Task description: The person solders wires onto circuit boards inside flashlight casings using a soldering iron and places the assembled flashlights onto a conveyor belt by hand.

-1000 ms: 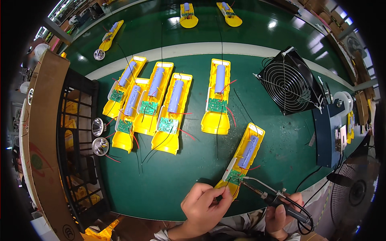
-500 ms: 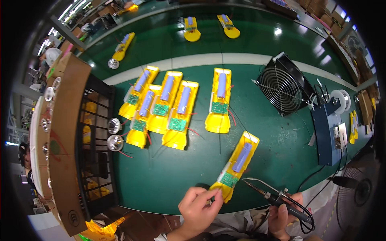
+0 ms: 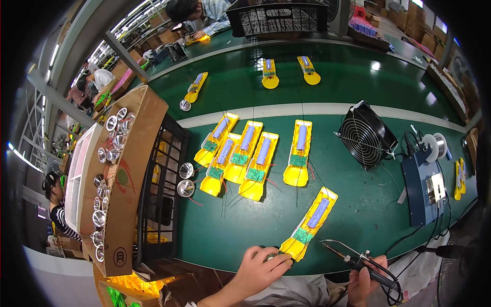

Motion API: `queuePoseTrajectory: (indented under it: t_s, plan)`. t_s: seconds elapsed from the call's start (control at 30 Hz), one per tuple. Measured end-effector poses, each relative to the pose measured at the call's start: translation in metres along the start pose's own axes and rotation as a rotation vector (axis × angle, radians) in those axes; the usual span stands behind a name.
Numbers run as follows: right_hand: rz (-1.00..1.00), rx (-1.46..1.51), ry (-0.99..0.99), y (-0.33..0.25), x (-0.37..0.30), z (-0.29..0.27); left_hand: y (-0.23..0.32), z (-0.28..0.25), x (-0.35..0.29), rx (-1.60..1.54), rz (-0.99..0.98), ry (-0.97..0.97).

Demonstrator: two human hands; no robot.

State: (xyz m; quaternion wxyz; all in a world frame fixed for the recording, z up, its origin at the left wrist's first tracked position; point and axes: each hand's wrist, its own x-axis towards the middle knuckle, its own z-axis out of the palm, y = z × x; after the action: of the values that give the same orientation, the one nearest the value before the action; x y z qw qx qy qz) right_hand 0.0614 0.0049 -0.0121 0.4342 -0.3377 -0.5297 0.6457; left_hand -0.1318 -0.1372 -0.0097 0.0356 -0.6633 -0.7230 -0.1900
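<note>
My left hand [image 3: 263,270] is at the front edge of the bench, fingers curled round a small shiny round piece [image 3: 269,257], mostly hidden. Its fingertips meet the lower end of a yellow plastic flashlight housing [image 3: 294,247]. This half-shell lies slanted, with a purple cylindrical battery [image 3: 318,212] and a green circuit board [image 3: 304,236] inside. In my right hand [image 3: 364,282] is a soldering iron [image 3: 353,261] with a thin metal wire-feed tube [image 3: 343,244] alongside. The iron's tip points at the board from the right, a little apart from it.
Several similar housings [image 3: 255,174] with trailing wires lie left of centre, beside two reflector cups [image 3: 185,188]. A black crate [image 3: 166,199] and a carton [image 3: 135,169] flank the left side. To the right stand a black fan [image 3: 364,134], a blue soldering station [image 3: 415,187] and a solder spool [image 3: 433,147].
The view has tilted up, showing more of the far side and a co-worker. My left fingers have shifted from a pinch to lying over the shiny piece; the right hand still grips the iron.
</note>
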Motion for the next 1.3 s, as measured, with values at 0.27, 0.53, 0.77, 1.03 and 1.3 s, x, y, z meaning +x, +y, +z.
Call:
queuePoseTrajectory:
  t_s: [0.27, 0.53, 0.77, 1.03, 1.3]
  plan:
    - [0.008, -0.004, 0.126, -0.012, 0.000, 0.005, -0.012, -0.013, -0.004, -0.150, -0.043, 0.050]
    - [0.019, 0.006, 0.124, -0.010, -0.004, 0.005, -0.006, -0.014, 0.010, -0.048, -0.086, 0.003]
    - [0.069, 0.001, 0.069, -0.017, -0.008, 0.010, 0.000, -0.009, 0.011, 0.179, -0.022, -0.133]
    - [0.037, 0.030, 0.131, -0.019, -0.011, 0.011, -0.009, -0.015, 0.003, -0.128, -0.056, 0.039]
    - [-0.029, 0.085, 0.106, -0.015, -0.010, 0.005, -0.008, 0.008, -0.021, -0.743, -0.366, 0.438]
